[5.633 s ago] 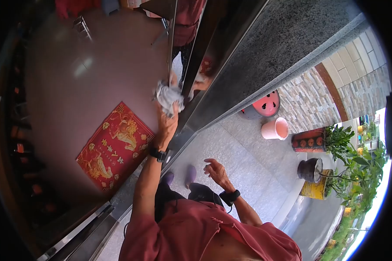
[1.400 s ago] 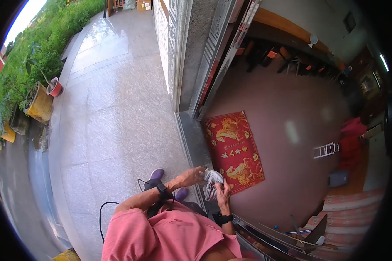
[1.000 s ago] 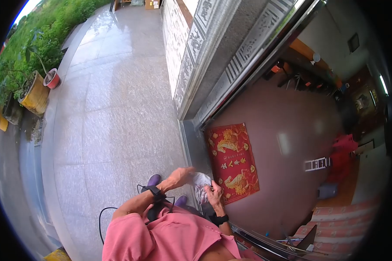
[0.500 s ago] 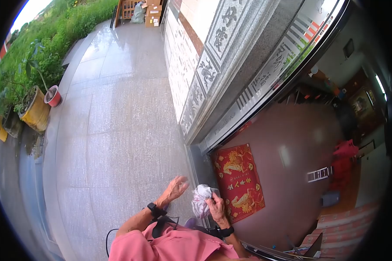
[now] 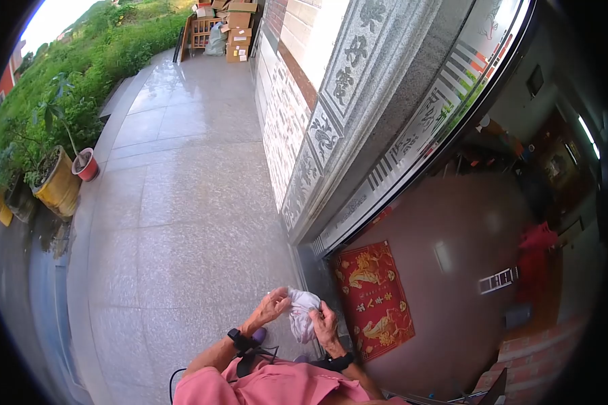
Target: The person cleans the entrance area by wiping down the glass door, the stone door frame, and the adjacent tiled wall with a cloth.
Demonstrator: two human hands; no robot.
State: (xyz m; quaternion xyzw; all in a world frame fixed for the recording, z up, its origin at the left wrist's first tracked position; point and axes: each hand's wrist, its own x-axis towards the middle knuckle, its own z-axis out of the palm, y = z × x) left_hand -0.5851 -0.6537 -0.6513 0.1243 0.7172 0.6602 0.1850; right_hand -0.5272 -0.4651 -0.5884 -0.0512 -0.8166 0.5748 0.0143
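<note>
A crumpled white bundle with pinkish marks (image 5: 304, 317) hangs between my hands in front of my body; whether it is cloth or a plastic bag I cannot make out. My right hand (image 5: 325, 325) grips its right side near the top, thumb and fingers closed. At the upper left edge of the bundle, my left hand (image 5: 271, 307) has its fingers bent and pinched together on the material. Both wrists wear black bands.
A stone door frame (image 5: 344, 135) rises just ahead on the right. Inside the doorway lies a red and gold mat (image 5: 375, 297). Potted plants (image 5: 55, 182) line the left edge of the paved walkway (image 5: 182, 223). Cardboard boxes (image 5: 238, 37) are stacked at the far end.
My left hand has come over to the white bundle and now touches its edge. My right hand and the bundle have shifted slightly left. The camera view has tilted a little.
</note>
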